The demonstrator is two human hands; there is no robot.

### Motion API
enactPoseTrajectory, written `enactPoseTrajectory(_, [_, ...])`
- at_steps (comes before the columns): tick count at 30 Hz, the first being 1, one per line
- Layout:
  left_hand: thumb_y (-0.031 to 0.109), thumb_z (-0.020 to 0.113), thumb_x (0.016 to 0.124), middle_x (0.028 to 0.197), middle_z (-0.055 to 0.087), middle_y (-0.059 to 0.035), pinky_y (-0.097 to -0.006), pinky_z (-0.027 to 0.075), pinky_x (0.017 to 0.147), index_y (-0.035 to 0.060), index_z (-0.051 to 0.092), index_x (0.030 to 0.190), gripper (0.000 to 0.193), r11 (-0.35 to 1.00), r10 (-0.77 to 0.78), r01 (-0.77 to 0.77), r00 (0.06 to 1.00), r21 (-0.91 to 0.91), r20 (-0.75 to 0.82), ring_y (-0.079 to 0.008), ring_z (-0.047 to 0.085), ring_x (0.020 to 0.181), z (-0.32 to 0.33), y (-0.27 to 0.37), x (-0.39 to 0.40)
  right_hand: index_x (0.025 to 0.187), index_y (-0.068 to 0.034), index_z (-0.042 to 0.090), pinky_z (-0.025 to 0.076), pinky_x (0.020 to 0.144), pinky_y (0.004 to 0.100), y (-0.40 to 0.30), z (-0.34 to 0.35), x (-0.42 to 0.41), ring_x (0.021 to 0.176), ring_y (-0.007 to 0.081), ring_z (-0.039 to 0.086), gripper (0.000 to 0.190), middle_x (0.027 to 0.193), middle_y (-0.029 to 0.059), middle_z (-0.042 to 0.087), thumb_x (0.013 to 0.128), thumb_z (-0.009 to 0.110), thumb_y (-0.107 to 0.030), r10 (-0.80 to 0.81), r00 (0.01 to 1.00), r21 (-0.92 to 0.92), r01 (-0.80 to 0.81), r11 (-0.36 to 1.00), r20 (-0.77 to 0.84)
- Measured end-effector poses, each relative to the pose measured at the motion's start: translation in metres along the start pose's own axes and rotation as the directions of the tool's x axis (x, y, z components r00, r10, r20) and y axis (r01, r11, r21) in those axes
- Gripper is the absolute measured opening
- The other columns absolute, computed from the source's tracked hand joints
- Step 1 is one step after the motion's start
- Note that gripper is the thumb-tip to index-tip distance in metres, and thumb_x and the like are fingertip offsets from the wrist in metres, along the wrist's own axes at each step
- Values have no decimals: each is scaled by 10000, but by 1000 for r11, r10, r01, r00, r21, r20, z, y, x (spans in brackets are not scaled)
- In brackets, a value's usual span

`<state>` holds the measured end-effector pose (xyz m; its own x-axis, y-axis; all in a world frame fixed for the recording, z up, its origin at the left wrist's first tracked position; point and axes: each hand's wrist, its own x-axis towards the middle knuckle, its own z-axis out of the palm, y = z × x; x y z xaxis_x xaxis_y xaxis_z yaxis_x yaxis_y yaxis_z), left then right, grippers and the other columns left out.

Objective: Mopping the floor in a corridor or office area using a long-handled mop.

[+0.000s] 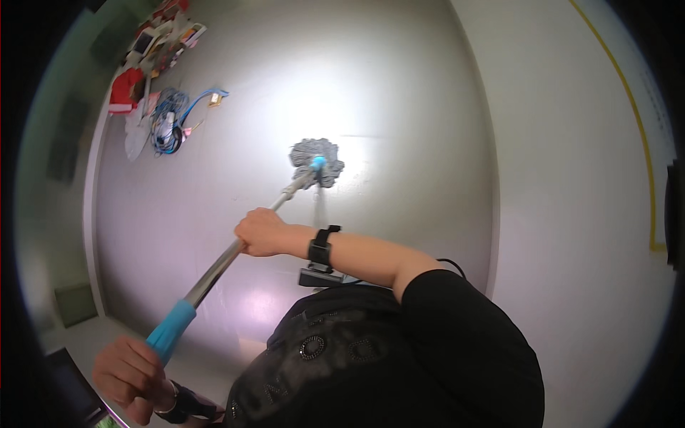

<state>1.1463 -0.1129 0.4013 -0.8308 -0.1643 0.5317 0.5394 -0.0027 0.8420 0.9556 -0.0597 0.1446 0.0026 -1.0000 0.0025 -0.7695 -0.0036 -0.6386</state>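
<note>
A string mop crosses the view on a slant, its metal pole [214,275] running from lower left up to the middle. My left hand [131,374] is closed at the top end of the pole, by its blue grip [172,329]. Farther down, my right hand [262,231] wraps around the bare metal, with the forearm reaching across from the right. The grey mop head [326,170] lies spread on the smooth grey floor [406,203], joined to the pole by a light blue connector [319,162].
Coiled blue cables [170,115], a red bag or box [126,88] and mixed clutter [166,40] lie along the left wall at the far left. A pale wall [567,214] with a yellow line borders the floor on the right. A dark screen-like panel [75,385] stands at lower left.
</note>
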Motion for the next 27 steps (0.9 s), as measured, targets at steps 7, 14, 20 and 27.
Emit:
enactPoseTrajectory(7, [-88, 453, 568, 413, 342, -82, -315, 306, 362, 39, 240, 436, 281, 974, -193, 200, 978, -103, 74, -200, 336, 331, 25, -137, 25, 706, -86, 647, 505, 639, 445, 123, -11, -150, 764, 330, 629, 160, 726, 126, 643, 711, 630, -245, 516, 836, -112, -540, 834, -185])
enactPoseTrajectory(14, [-85, 499, 638, 488, 300, -62, -325, 292, 446, 38, 260, 517, 294, 978, -132, 195, 858, -77, 496, -206, 335, 433, 95, -273, 54, 650, -58, 562, 445, 609, 454, 222, 13, -252, 708, 354, 567, 314, 719, 136, 589, 825, 571, -318, 620, 626, -1, -703, 711, -473])
enactPoseTrajectory(20, [-63, 511, 658, 455, 307, -59, -321, 419, 553, 39, 280, 484, 307, 937, -283, 348, 720, 22, 634, -226, 328, 443, 118, -317, 67, 644, -44, 551, 436, 561, 453, 260, 30, -293, 682, 386, 550, 304, 694, 158, 566, 809, 573, -298, 672, 469, 115, -766, 633, -574])
enactPoseTrajectory(27, [-65, 525, 638, 484, 271, -56, -331, 246, 450, 23, 262, 529, 298, 966, -252, 248, 833, 76, 492, -196, 277, 453, 93, -286, 59, 638, -58, 578, 442, 567, 457, 256, 18, -243, 680, 393, 553, 280, 669, 167, 576, 805, 565, -282, 612, 627, 10, -694, 720, -482])
